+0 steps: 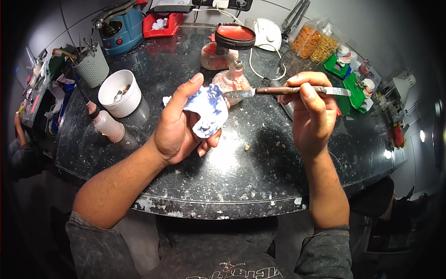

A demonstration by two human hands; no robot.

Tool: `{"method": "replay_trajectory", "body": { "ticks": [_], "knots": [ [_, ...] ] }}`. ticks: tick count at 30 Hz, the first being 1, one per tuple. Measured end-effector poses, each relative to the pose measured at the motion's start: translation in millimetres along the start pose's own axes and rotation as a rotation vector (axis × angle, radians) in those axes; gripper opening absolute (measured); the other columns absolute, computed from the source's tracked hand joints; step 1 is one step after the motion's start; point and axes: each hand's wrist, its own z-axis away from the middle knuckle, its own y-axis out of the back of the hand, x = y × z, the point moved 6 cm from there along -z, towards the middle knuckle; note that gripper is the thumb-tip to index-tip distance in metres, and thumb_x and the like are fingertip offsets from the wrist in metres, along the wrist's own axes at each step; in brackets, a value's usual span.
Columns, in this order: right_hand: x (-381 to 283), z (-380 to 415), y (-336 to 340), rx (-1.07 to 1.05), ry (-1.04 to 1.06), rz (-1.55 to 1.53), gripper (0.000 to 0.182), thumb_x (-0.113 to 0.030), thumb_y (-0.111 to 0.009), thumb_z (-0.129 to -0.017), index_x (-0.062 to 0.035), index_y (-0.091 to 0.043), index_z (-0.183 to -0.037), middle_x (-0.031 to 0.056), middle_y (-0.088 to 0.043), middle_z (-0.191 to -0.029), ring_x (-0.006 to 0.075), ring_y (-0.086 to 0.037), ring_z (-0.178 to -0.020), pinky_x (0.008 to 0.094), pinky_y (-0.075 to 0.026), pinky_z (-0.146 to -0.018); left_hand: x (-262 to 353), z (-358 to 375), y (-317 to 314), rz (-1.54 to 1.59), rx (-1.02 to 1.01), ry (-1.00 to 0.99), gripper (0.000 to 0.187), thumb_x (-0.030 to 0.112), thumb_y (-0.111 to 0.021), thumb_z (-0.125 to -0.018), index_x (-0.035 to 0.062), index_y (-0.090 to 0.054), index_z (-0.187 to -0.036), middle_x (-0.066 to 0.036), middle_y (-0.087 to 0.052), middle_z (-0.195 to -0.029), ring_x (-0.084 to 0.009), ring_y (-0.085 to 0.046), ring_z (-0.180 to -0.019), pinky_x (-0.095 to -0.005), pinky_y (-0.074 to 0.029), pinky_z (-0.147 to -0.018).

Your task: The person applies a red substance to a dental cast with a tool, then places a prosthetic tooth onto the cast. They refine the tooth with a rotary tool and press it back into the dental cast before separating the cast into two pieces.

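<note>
**Blue-and-white cast in one hand, metal spatula in the other**

The left hand is curled around a lumpy blue-and-white plaster cast, thumb up along its far side and fingers wrapped beneath, holding it above the dark speckled stone worktop. The right hand is closed on the brown handle of a thin metal spatula, which lies level; its left blade tip reaches just to the cast's upper right edge, though whether it touches cannot be told.

Beyond the cast a pink-and-white plaster model stands on the worktop, and behind that a round black-rimmed bowl with red contents. To the left sit a white round cup, a small clear squeeze bottle with a dark nozzle lying tilted, and a grey textured holder with tools in it. A blue machine and a red bin stand at the back edge. Small crumbs dot the worktop between the hands.
</note>
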Motion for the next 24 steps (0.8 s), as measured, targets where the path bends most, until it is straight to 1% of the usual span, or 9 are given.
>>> {"method": "replay_trajectory", "body": {
  "ticks": [1, 8, 10, 11, 13, 17, 20, 22, 24],
  "knots": [
    [-0.8, 0.3, 1.0, 0.044, 0.008, -0.019, 0.018, -0.011, -0.057, -0.091, 0.0046, -0.062, -0.099, 0.0137, -0.064, -0.095, 0.0166, -0.062, -0.076, 0.0296, -0.051, -0.072, 0.1, 0.1, -0.3, -0.003, -0.008, 0.001, 0.068, 0.066, -0.044, -0.090, 0.0011, -0.062, -0.097, -0.007, -0.062, -0.063, -0.0166, -0.064, -0.050, -0.0259, -0.041, -0.034],
    [-1.4, 1.9, -1.6, -0.001, 0.019, 0.007, 0.018, -0.010, -0.057, -0.091, 0.0048, -0.062, -0.099, 0.0138, -0.064, -0.095, 0.0165, -0.062, -0.078, 0.0299, -0.052, -0.074, -0.3, 1.9, -3.6, 0.003, 0.000, 0.039, 0.067, 0.065, -0.043, -0.090, 0.0014, -0.062, -0.097, -0.007, -0.062, -0.062, -0.0164, -0.064, -0.049, -0.0253, -0.042, -0.033],
    [0.6, 1.0, 1.6, 0.012, 0.027, -0.012, 0.019, -0.011, -0.057, -0.091, 0.0045, -0.061, -0.100, 0.0135, -0.064, -0.095, 0.0171, -0.063, -0.079, 0.0307, -0.052, -0.074, 1.2, 1.9, -5.1, 0.059, 0.127, 0.026, 0.063, 0.062, -0.039, -0.094, 0.0025, -0.059, -0.096, -0.008, -0.055, -0.053, -0.0150, -0.055, -0.040, -0.0228, -0.038, -0.028],
    [0.7, 1.0, 1.4, 0.011, 0.027, -0.012, 0.019, -0.011, -0.057, -0.091, 0.0045, -0.061, -0.100, 0.0135, -0.064, -0.095, 0.0171, -0.063, -0.079, 0.0307, -0.052, -0.074, 0.7, 1.3, -3.8, 0.059, 0.127, 0.025, 0.063, 0.062, -0.039, -0.094, 0.0025, -0.059, -0.096, -0.008, -0.055, -0.053, -0.0150, -0.055, -0.040, -0.0228, -0.038, -0.028],
    [4.3, 1.2, 2.7, 0.053, -0.021, -0.073, 0.019, -0.012, -0.056, -0.092, 0.0040, -0.061, -0.102, 0.0128, -0.064, -0.094, 0.0175, -0.063, -0.079, 0.0310, -0.052, -0.074, -1.3, -1.0, -4.9, 0.105, 0.035, 0.032, 0.065, 0.063, -0.036, -0.093, 0.0016, -0.058, -0.095, -0.010, -0.053, -0.050, -0.0154, -0.052, -0.039, -0.0223, -0.037, -0.028],
    [15.6, 3.8, 2.4, 0.099, -0.105, -0.192, 0.021, -0.016, -0.055, -0.095, 0.0029, -0.060, -0.104, 0.0114, -0.064, -0.091, 0.0166, -0.062, -0.077, 0.0315, -0.051, -0.074, -2.0, -1.2, -6.1, 0.165, -0.012, 0.038, 0.065, 0.062, -0.034, -0.093, 0.0015, -0.055, -0.094, -0.012, -0.054, -0.052, -0.0178, -0.050, -0.039, -0.0235, -0.036, -0.030],
    [27.6, 7.3, -0.9, 0.109, -0.228, -0.334, 0.025, -0.022, -0.052, -0.097, 0.0010, -0.060, -0.103, 0.0095, -0.063, -0.085, 0.0147, -0.059, -0.077, 0.0320, -0.049, -0.075, 0.4, -1.4, -7.2, 0.166, -0.035, -0.032, 0.064, 0.062, -0.034, -0.091, 0.0011, -0.053, -0.092, -0.012, -0.054, -0.056, -0.0210, -0.051, -0.043, -0.0269, -0.036, -0.031],
    [29.3, 9.5, -4.9, 0.106, -0.254, -0.373, 0.025, -0.022, -0.052, -0.097, 0.0010, -0.059, -0.104, 0.0095, -0.063, -0.085, 0.0148, -0.059, -0.077, 0.0320, -0.049, -0.075, 1.9, -0.9, -9.1, 0.164, -0.056, -0.068, 0.064, 0.062, -0.036, -0.088, 0.0007, -0.053, -0.091, -0.012, -0.054, -0.060, -0.0228, -0.052, -0.047, -0.0298, -0.037, -0.033],
    [30.1, 10.5, -7.8, 0.091, -0.277, -0.421, 0.025, -0.022, -0.052, -0.097, 0.0010, -0.058, -0.106, 0.0098, -0.063, -0.086, 0.0149, -0.060, -0.078, 0.0320, -0.049, -0.076, 0.0, -1.3, -6.3, 0.153, -0.075, -0.072, 0.064, 0.062, -0.036, -0.087, 0.0007, -0.053, -0.091, -0.011, -0.053, -0.062, -0.0230, -0.053, -0.048, -0.0301, -0.037, -0.033]
  ]
}}
